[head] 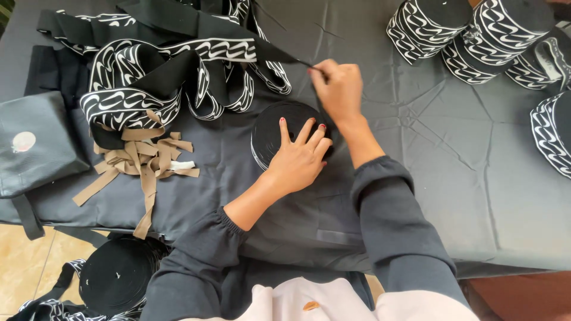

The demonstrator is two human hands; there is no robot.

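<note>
My left hand (299, 156) lies flat with fingers spread on a flat round coil of black band (277, 125) on the dark cloth-covered table (440, 154). My right hand (336, 88) is just beyond the coil, fingers pinched on the black strip (284, 56) that runs from it up-left toward a loose heap of black-and-white patterned band (166, 71). Both sleeves are dark.
Several finished rolls of patterned band (476, 35) stand at the far right. A bunch of tan strips (146, 157) lies left of the coil. A dark bag (35, 142) sits at the left edge. Another black roll (116, 273) rests on the tiled floor.
</note>
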